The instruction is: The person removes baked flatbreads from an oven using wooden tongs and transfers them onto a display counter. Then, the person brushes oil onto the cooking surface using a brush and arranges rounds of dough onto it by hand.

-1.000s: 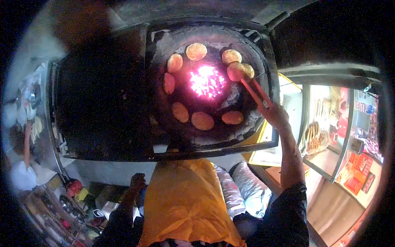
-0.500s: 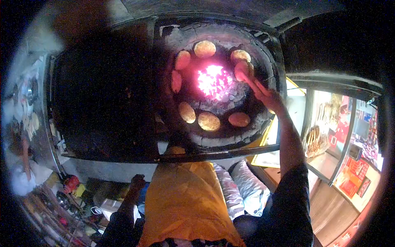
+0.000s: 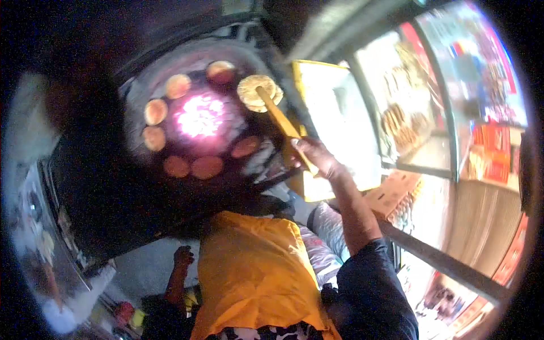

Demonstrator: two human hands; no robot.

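Observation:
My right hand (image 3: 317,158) is closed around long yellowish tongs (image 3: 283,122), which reach up and left over the round oven. At their tip is a round, browned flatbread (image 3: 247,89); a second bread edge (image 3: 278,94) shows behind it. Whether the tongs grip one bread or both, I cannot tell. They are over the oven's right rim, above glowing coals (image 3: 199,116). Several more flatbreads, such as one flatbread (image 3: 178,86), form a ring around the coals. My left hand (image 3: 183,255) hangs low beside the orange apron (image 3: 255,266), fingers curled, nothing visible in it.
Just right of the oven stands a bright, yellow-edged tray or box (image 3: 340,113). Behind it is a glass display case with flat baked goods (image 3: 399,127). A dark flat surface (image 3: 85,192) lies left of the oven. Light patterned sacks (image 3: 331,226) are below.
My view has turned to the right. My right hand has drawn the tongs, with bread at the tip, from inside the oven to its right rim. My left hand stays low.

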